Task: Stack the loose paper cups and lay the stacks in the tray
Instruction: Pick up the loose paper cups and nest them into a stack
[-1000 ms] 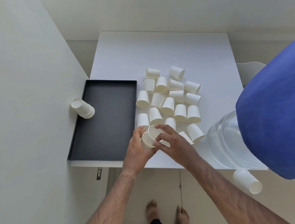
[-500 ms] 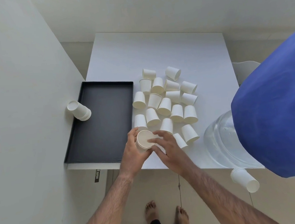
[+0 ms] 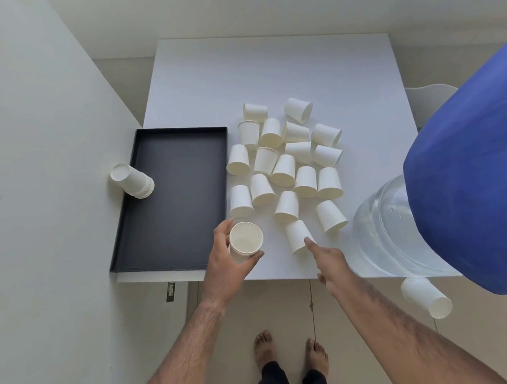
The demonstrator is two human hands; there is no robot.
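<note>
left hand (image 3: 222,260) grips nested cups (image 3: 245,240), mouth up | right hand (image 3: 327,254) open; fingertip touching nearest loose cup (image 3: 298,235); cup just ahead, upended, nearer right

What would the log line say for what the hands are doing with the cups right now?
left hand: holds cup stack | right hand: open, reaching for loose cup | tray: nothing laid inside

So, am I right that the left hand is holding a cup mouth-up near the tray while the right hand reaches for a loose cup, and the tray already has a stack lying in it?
Not quite: the head view shows the tray with nothing inside it. The rest holds: the left hand holds a cup mouth-up near the tray, and the right hand reaches for a loose cup.
</note>
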